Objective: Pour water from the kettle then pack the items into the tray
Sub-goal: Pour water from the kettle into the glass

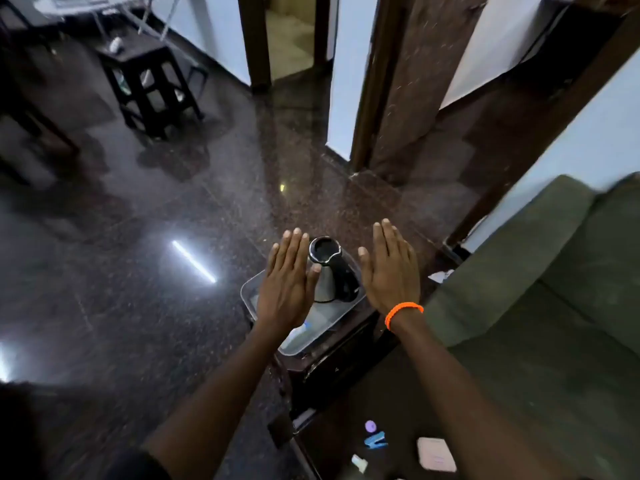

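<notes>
Kettle (327,271) stands upright inside the clear tray (249,292) on a dark table (332,362). Left hand (289,277) hovers just left of the kettle, right hand (389,268) just right of it; both have flat, outstretched fingers holding nothing. An orange wristband (403,313) circles the right wrist.

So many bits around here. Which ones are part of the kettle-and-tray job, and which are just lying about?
Part of the job:
- kettle, standing in the tray
- clear tray on the dark side table
- left hand and right hand, both open flat either side of the kettle

Just lying about:
- green sofa
- black stool
- blue clip
- pink pad
</notes>
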Demonstrator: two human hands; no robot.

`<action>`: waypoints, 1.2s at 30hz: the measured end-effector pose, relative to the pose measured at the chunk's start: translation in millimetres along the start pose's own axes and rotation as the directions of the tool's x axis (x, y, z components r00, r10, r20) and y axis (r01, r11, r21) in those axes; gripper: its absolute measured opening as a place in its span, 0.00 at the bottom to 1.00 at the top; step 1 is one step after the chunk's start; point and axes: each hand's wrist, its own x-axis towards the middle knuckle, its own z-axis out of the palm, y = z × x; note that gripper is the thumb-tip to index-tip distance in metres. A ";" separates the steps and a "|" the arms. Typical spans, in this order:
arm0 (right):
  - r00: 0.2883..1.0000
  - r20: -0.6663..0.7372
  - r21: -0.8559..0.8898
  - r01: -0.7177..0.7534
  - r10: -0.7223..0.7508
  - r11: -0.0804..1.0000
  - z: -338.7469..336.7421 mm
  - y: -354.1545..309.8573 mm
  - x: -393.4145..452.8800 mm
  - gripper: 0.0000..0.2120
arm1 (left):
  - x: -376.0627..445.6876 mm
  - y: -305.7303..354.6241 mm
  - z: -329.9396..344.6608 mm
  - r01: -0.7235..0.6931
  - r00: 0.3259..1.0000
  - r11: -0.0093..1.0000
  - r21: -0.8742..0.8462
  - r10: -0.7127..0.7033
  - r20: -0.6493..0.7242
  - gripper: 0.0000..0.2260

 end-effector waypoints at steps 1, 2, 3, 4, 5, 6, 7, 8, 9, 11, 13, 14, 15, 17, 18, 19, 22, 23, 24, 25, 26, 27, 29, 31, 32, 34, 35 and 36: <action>1.000 0.024 0.023 -0.017 0.017 1.000 27.2 -0.8 0.0 0.28 | -5.6 -20.2 17.4 0.049 0.998 0.998 0.025 -0.050 0.034 0.29; 0.998 0.045 0.043 -0.051 0.049 0.998 51.8 -0.8 0.7 0.28 | -10.1 -39.7 34.3 0.100 0.993 0.994 0.039 -0.102 0.057 0.31; 0.996 0.064 0.053 -0.072 0.069 0.996 78.5 1.1 -1.3 0.28 | -18.9 -59.2 54.2 0.153 0.983 0.987 0.055 -0.158 0.099 0.33; 0.992 0.088 0.054 -0.097 0.092 0.994 96.9 2.7 -5.1 0.28 | -29.2 -74.7 68.7 0.203 0.969 0.977 0.062 -0.210 0.131 0.36; 0.991 0.088 0.068 -0.111 0.105 0.991 120.8 6.5 -7.8 0.29 | -36.0 -89.8 86.7 0.235 0.954 0.970 0.062 -0.243 0.174 0.38; 0.987 0.101 0.081 -0.135 0.127 0.988 140.7 10.7 -9.4 0.29 | -40.2 -101.0 102.7 0.256 0.941 0.964 0.070 -0.266 0.212 0.41; 0.983 0.105 0.102 -0.164 0.153 0.981 158.4 17.0 -11.2 0.29 | -43.7 -112.3 117.6 0.269 0.928 0.960 0.078 -0.280 0.246 0.42; 0.973 0.122 0.139 -0.212 0.195 0.967 172.3 22.0 -12.6 0.28 | -46.4 -121.0 129.0 0.280 0.913 0.956 0.089 -0.294 0.282 0.44; 0.952 0.151 0.226 -0.297 0.267 0.928 182.2 25.7 -13.5 0.27 | -48.4 -128.5 137.5 0.303 0.897 0.948 0.094 -0.317 0.309 0.46; 0.879 0.236 0.483 -0.477 0.415 0.734 198.3 30.3 -14.8 0.20 | -52.3 -140.2 153.2 0.359 0.865 0.930 0.078 -0.363 0.347 0.47; 0.838 0.277 0.652 -0.523 0.471 0.549 209.2 33.6 -16.7 0.17 | -54.0 -146.1 162.7 0.401 0.856 0.915 0.037 -0.389 0.341 0.47; 0.827 0.296 0.708 -0.526 0.477 0.472 212.5 35.2 -17.4 0.16 | -54.1 -148.4 165.2 0.417 0.855 0.909 0.015 -0.398 0.331 0.46; 0.820 0.319 0.749 -0.526 0.476 0.404 216.0 36.9 -17.5 0.15 | -53.6 -150.6 167.6 0.434 0.855 0.901 -0.006 -0.409 0.318 0.46; 0.810 0.355 0.793 -0.525 0.466 0.309 221.8 41.2 -16.6 0.13 | -50.4 -153.3 168.6 0.463 0.849 0.885 -0.043 -0.429 0.307 0.45; 0.807 0.369 0.801 -0.527 0.461 0.282 222.1 42.4 -16.1 0.13 | -48.8 -153.8 168.2 0.464 0.852 0.884 -0.055 -0.429 0.301 0.44; 0.801 0.380 0.807 -0.531 0.463 0.257 221.3 43.3 -15.7 0.15 | -47.7 -154.2 167.3 0.462 0.857 0.884 -0.069 -0.425 0.293 0.44; 0.780 0.404 0.824 -0.538 0.478 0.180 210.6 48.1 -16.6 0.23 | -41.9 -147.9 162.1 0.420 0.885 0.902 -0.100 -0.382 0.266 0.43; 0.781 0.408 0.839 -0.525 0.473 0.144 203.5 50.9 -16.7 0.24 | -38.8 -143.6 159.9 0.400 0.896 0.911 -0.102 -0.366 0.250 0.43; 0.786 0.404 0.853 -0.508 0.467 0.117 194.5 53.7 -16.7 0.23 | -35.4 -139.0 158.0 0.383 0.907 0.918 -0.105 -0.352 0.233 0.42; 0.792 0.394 0.866 -0.490 0.467 0.100 183.0 58.3 -16.6 0.21 | -31.0 -131.7 155.7 0.365 0.917 0.924 -0.111 -0.336 0.216 0.42; 0.798 0.381 0.876 -0.473 0.468 0.092 169.2 63.0 -16.6 0.20 | -26.6 -123.1 153.5 0.345 0.927 0.930 -0.123 -0.317 0.200 0.42; 0.808 0.361 0.889 -0.449 0.466 0.088 152.3 69.1 -17.1 0.18 | -22.0 -112.3 151.3 0.323 0.937 0.936 -0.139 -0.296 0.188 0.41; 0.830 0.321 0.909 -0.405 0.456 0.097 117.6 83.2 -20.2 0.15 | -14.7 -88.5 147.6 0.281 0.953 0.942 -0.186 -0.250 0.174 0.41; 0.842 0.287 0.920 -0.375 0.456 0.116 79.9 101.7 -30.8 0.13 | -9.9 -60.4 145.9 0.228 0.967 0.946 -0.230 -0.192 0.170 0.41; 0.848 0.270 0.924 -0.361 0.456 0.125 60.4 112.1 -39.3 0.13 | -9.2 -45.1 146.2 0.203 0.971 0.948 -0.244 -0.164 0.172 0.42; 0.853 0.236 0.925 -0.344 0.466 0.161 24.4 133.4 -59.1 0.13 | -11.4 -14.1 148.6 0.171 0.975 0.946 -0.277 -0.123 0.183 0.42; 0.848 0.214 0.920 -0.341 0.484 0.192 5.8 145.5 -72.5 0.13 | -14.7 4.0 150.9 0.152 0.977 0.943 -0.296 -0.097 0.191 0.41; 0.843 0.186 0.913 -0.338 0.505 0.229 -11.5 158.7 -86.7 0.14 | -19.1 22.2 154.1 0.131 0.977 0.940 -0.314 -0.070 0.200 0.40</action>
